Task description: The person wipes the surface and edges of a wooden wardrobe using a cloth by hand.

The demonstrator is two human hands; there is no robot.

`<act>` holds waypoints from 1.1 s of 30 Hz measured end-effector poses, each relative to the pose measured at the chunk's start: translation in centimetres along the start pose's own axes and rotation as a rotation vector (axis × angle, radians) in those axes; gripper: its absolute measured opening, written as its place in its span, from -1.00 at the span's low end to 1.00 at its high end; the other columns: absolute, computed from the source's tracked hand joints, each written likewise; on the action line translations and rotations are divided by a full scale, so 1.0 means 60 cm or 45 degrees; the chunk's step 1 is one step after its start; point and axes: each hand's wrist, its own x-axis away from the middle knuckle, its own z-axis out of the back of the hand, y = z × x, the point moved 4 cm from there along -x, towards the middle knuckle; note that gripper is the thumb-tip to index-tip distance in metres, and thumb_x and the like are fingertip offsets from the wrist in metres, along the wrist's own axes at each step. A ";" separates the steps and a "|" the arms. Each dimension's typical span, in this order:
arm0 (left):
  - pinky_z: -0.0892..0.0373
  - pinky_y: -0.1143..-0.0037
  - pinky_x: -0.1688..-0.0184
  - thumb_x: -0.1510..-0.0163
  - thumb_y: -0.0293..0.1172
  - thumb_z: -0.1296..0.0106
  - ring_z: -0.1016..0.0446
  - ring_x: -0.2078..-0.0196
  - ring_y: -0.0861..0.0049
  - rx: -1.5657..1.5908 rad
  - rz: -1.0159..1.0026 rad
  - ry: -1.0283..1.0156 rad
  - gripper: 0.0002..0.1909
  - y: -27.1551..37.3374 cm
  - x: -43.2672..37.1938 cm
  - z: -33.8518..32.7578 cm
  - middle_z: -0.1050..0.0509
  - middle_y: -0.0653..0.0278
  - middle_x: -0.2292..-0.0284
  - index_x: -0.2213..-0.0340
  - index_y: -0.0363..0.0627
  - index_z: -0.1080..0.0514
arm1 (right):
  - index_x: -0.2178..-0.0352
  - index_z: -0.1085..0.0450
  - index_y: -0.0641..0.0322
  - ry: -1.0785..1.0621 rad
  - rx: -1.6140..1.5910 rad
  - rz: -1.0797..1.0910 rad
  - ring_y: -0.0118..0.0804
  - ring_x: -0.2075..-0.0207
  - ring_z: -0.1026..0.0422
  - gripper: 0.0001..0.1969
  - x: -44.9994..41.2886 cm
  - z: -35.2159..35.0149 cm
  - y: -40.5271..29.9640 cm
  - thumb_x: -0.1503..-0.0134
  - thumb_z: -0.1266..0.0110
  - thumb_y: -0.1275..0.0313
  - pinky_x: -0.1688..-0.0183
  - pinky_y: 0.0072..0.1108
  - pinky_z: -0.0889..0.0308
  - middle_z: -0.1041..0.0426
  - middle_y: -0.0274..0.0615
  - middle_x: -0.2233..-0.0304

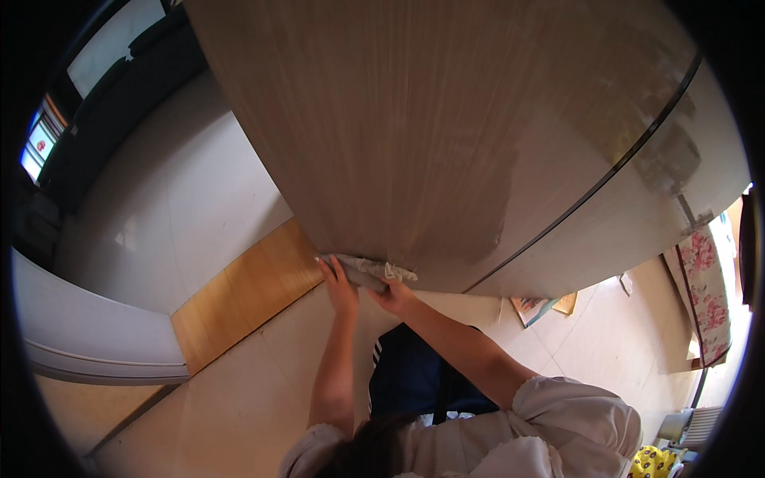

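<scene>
A folded grey cloth (362, 276) with a frayed, whitish edge is pressed along the lower part of a large glossy panel (382, 149). My left hand (340, 285) lies flat over the cloth's left part, fingers spread and pointing up. Nearer its right part, my right hand (394, 295) grips the lower edge, with most of its fingers hidden. Streaks run up and down the grey-brown panel, and a darker smeared patch (466, 221) shows right of the cloth. A curved dark seam (574, 206) divides this panel from another glossy section (633, 203) on the right.
On the left, a wooden threshold strip (245, 281) crosses the tiled floor beside a white door frame (107, 322). Dark furniture (143, 71) stands beyond. Printed sheets or booklets (532, 309) lie under the panel's right side. Floral fabric (705, 287) hangs at right, above a yellow patterned cloth (654, 461).
</scene>
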 end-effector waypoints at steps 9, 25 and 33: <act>0.01 0.28 -0.06 0.26 -0.78 0.18 0.19 -0.11 -0.01 0.219 -0.198 0.297 -0.22 0.093 -0.071 0.110 0.23 -0.05 -0.09 -0.05 -0.17 0.14 | 0.21 -0.17 0.17 -0.109 0.026 0.089 -0.30 0.15 -0.22 -0.76 0.098 -0.111 -0.024 -0.02 0.13 0.49 0.11 -0.46 -0.23 -0.19 -0.25 0.17; 0.06 0.24 -0.07 0.18 -0.63 0.12 0.20 -0.11 -0.01 0.096 -0.008 0.084 -0.25 -0.106 0.045 -0.133 0.27 -0.13 -0.08 -0.04 -0.29 0.21 | 0.11 -0.10 0.18 0.015 -0.031 -0.109 -0.24 0.05 -0.17 -0.70 -0.150 0.121 0.021 -0.07 0.26 0.51 0.04 -0.39 -0.17 -0.15 -0.21 0.08; 0.10 0.39 -0.12 0.22 -0.68 0.13 0.20 -0.13 0.10 0.040 0.349 -0.309 -0.20 -0.173 0.109 -0.204 0.26 -0.09 -0.08 -0.05 -0.30 0.25 | 0.17 -0.18 0.17 0.382 -0.005 -0.049 -0.27 0.09 -0.20 -0.71 -0.217 0.184 0.047 0.00 0.14 0.55 0.07 -0.38 -0.18 -0.20 -0.21 0.13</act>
